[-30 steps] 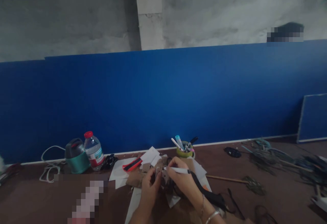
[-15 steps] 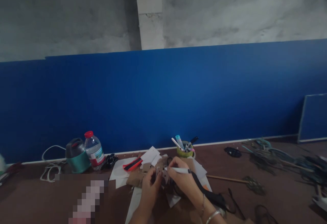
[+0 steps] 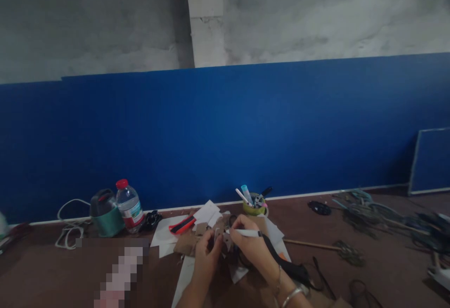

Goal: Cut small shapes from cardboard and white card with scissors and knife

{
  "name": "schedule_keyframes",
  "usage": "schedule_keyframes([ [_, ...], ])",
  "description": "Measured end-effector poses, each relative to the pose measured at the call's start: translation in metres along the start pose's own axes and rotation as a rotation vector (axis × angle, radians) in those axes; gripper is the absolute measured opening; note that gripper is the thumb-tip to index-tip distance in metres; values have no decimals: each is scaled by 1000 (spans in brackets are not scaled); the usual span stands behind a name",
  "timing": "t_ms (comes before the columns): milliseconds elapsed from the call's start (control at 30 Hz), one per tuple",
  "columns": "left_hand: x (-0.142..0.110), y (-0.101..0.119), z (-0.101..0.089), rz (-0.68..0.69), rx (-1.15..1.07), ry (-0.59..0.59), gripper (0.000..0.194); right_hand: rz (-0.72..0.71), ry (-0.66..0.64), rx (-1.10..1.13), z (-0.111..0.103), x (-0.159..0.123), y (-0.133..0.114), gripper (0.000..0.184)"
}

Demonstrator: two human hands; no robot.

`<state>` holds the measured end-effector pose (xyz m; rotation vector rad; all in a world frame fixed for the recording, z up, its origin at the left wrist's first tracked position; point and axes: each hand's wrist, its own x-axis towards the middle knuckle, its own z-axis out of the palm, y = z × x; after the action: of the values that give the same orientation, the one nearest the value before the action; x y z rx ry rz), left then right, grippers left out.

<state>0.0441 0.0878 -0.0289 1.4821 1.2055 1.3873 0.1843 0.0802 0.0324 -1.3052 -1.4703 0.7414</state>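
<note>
My right hand (image 3: 256,248) is closed round a white pen (image 3: 249,233), its back end pointing right. The pen's tip is close to a small brownish-grey cut-out piece (image 3: 226,239) with dark spots, perhaps card. Thumb and fingers of my left hand (image 3: 208,252) pinch that piece from the left. Beneath and around both hands lie brown cardboard scraps (image 3: 185,244) and white paper (image 3: 165,235). A red and black utility knife (image 3: 182,225) rests on the paper to the left. By my right forearm is a black curved handle-like thing (image 3: 286,266).
A green pen holder (image 3: 253,209) with pens stands behind my hands. On the left are a red-capped bottle (image 3: 130,208), a teal container (image 3: 107,221) and a white cable (image 3: 68,233). A stick (image 3: 311,244) and tangled cords (image 3: 369,214) lie right. A blue panel (image 3: 211,134) borders the table.
Both hands keep almost the same place and hold. The pen and the small piece shift only very slightly; the view tilts a little.
</note>
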Motion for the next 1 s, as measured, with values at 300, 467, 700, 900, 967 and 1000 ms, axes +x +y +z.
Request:
schedule_keyframes([
  [300,1,-4,-1,3,16,10,36,36,3,-26,0,0,0,10],
  [467,2,-6,-1,10,10,-9,38,26,-9,-9,1,-1,1,7],
  [700,2,-4,-1,-33,-41,54,38,19,13,164,-1,1,5,13],
  [900,3,-2,-1,-90,-172,130,40,-32,-12,84,-1,1,6,21],
  [967,3,-2,-1,-88,-171,111,41,-47,-72,101,1,-1,7,14],
  [1000,3,-1,-1,-79,-162,102,41,-37,-94,124,2,-1,7,14],
])
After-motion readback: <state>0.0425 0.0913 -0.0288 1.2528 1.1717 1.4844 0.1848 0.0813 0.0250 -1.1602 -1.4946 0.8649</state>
